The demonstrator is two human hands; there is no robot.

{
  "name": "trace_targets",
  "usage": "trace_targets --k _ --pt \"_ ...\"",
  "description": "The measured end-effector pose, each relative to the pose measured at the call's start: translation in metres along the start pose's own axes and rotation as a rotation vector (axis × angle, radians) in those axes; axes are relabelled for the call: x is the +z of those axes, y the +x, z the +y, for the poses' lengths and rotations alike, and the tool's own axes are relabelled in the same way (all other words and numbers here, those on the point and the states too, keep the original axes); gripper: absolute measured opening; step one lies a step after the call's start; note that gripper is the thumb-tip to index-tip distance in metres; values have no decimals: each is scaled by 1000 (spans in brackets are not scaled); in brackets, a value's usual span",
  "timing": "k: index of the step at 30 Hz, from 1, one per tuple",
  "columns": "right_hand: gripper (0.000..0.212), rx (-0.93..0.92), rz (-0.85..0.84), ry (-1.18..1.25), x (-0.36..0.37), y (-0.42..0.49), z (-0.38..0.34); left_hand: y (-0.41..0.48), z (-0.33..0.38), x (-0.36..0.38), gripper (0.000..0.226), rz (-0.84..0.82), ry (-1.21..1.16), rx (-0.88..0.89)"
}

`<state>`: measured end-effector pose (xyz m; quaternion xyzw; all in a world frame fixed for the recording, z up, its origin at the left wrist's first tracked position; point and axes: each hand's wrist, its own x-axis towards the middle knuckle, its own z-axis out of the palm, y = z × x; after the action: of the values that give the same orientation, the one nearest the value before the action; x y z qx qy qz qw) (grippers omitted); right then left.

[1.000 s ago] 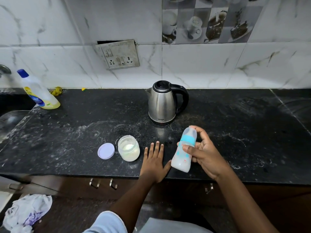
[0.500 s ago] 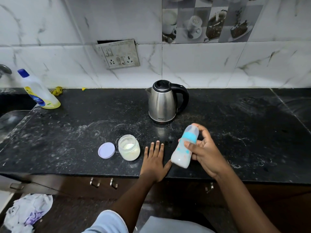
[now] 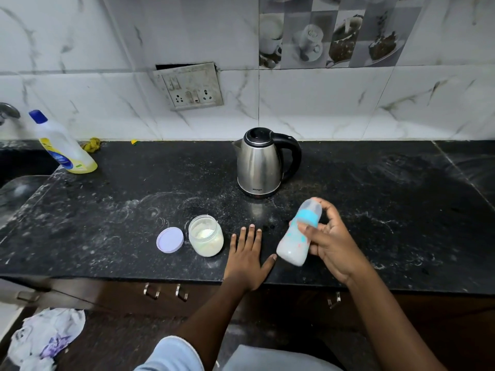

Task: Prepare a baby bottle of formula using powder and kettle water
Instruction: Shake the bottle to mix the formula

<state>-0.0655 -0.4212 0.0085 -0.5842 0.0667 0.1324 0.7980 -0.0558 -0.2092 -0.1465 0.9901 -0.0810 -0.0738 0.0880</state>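
My right hand (image 3: 332, 245) grips a baby bottle (image 3: 294, 245) with a blue collar and clear cap, tilted with its top leaning right, just above the black counter (image 3: 375, 210). The bottle holds milky white liquid and looks slightly blurred. My left hand (image 3: 247, 259) lies flat on the counter, fingers spread, holding nothing, just left of the bottle. An open jar of white powder (image 3: 206, 238) stands to the left of that hand, its lilac lid (image 3: 170, 240) lying beside it. A steel kettle (image 3: 261, 163) with a black handle stands behind, lid shut.
A dish-soap bottle (image 3: 63, 145) with a blue cap leans at the back left by the sink (image 3: 16, 194) and tap (image 3: 8, 111). A switch socket (image 3: 191, 87) is on the tiled wall. Drawer handles (image 3: 166, 291) sit below the counter edge; crumpled cloth (image 3: 45, 338) lies on the floor.
The bottle in my right hand has tilted further, its top swinging right and slightly up. My left hand stays flat on the counter.
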Motion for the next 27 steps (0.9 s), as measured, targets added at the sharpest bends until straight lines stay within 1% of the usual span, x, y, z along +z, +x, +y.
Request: trace_targets --k 2,4,5,7,9,10,11,12,15,16,17,18,19,22,23,24,27 --pt "60 -72 128 107 3 3 -2 0 1 0 91 12 -6 -9" --pt "59 -108 165 125 1 5 -5 -1 2 1 90 14 -15 -7" --pt "63 -95 135 96 0 5 -5 -1 1 0 90 11 -13 -5" --pt "73 -16 -27 -51 -4 1 -6 -1 0 0 94 2 0 1" --pt "76 68 -220 -249 -6 -3 -7 0 0 -1 99 -10 -4 8" --pt "76 80 -257 -283 -7 -3 -5 -1 0 -1 100 -11 -6 11" --pt "76 66 -245 -260 -6 -3 -5 -1 0 -2 100 -10 -4 13" --pt "75 39 -192 -190 -4 -2 -5 -1 0 -2 100 -7 0 11" --pt "63 -68 72 82 4 2 -7 -1 1 0 95 12 -6 -6" --pt "59 -97 148 133 5 3 -9 -1 1 1 93 14 -9 -7" --pt "57 -113 188 153 4 4 -9 -1 1 2 92 14 -10 -7" --pt "58 -111 187 143 3 3 -8 -1 1 1 92 14 -8 -7" --pt "62 -90 144 102 2 1 -8 -1 1 1 94 11 -4 -7" --pt "75 29 -95 -151 -2 -7 -6 -1 0 0 100 -11 8 8" --pt "76 41 -123 -175 -3 -7 -4 -1 0 0 100 -12 8 10" --pt "75 26 -97 -131 -3 -7 -4 -1 0 0 99 -6 8 7" --pt "65 -82 123 112 4 -3 -10 -1 1 1 94 15 -8 -10"
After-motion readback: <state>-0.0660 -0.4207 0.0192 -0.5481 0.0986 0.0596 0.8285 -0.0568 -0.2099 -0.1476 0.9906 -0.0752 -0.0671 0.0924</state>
